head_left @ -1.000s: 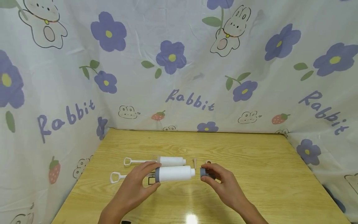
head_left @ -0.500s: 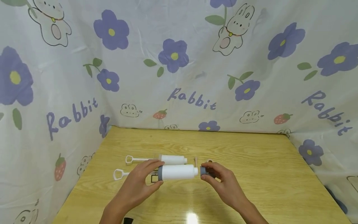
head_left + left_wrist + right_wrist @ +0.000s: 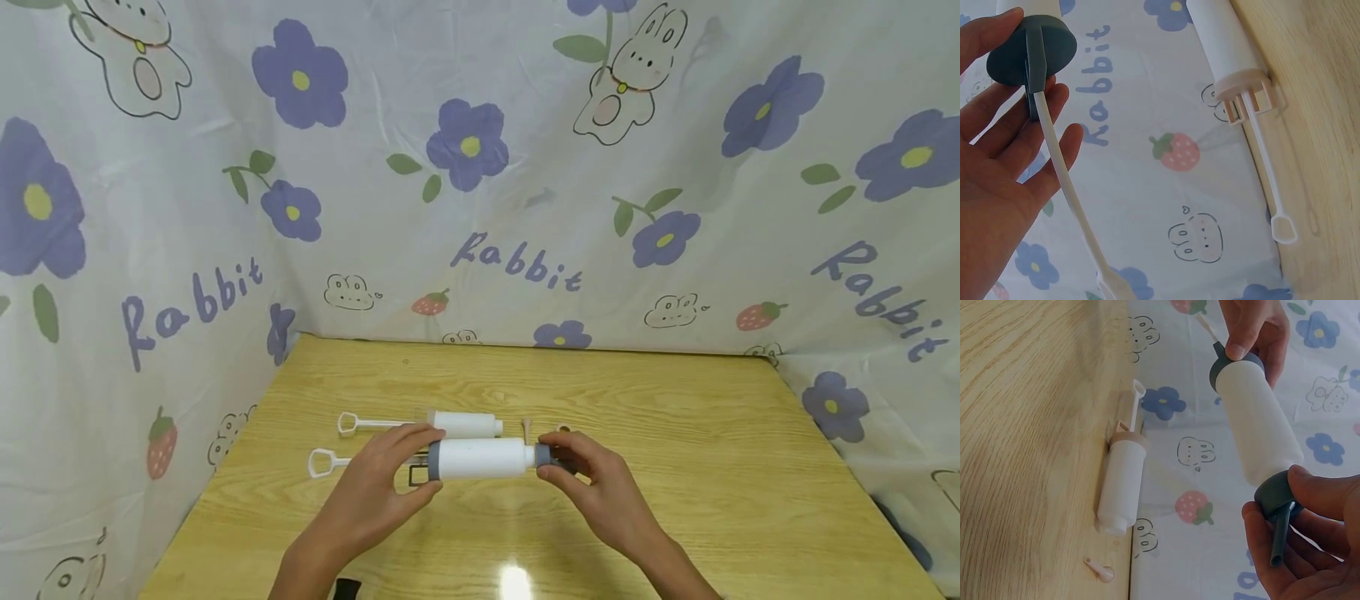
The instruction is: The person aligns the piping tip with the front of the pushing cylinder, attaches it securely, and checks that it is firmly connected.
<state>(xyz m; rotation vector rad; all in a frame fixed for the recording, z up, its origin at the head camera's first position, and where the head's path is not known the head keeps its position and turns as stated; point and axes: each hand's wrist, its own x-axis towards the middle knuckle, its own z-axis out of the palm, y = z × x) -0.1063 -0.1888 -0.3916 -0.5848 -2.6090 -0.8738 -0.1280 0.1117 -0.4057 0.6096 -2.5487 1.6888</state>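
Above the table, my left hand (image 3: 371, 492) grips a white syringe-like tube (image 3: 482, 458) by its dark grey-green collar (image 3: 1057, 53), thumb on one side and fingers on the other. A white plunger rod (image 3: 1063, 162) with a loop handle (image 3: 322, 462) sticks out of the collar leftward. My right hand (image 3: 603, 487) pinches a dark grey-green nozzle cap (image 3: 1274, 494) with a thin spout (image 3: 1279, 537). That cap sits against the narrow neck of the tube, lined up with it; how far it is on cannot be told.
Behind lies a second white tube (image 3: 465, 424) with a beige collar (image 3: 1241, 84) and white plunger (image 3: 1263, 153). A small beige nozzle (image 3: 1099, 570) lies off its narrow end. A black object (image 3: 347, 588) shows at the near edge. Patterned cloth (image 3: 517, 167) hangs around the wooden table (image 3: 712, 417).
The tube in my left hand has moved right until its neck meets the nozzle cap. My right hand has stayed nearly still. The head view has shifted slightly.
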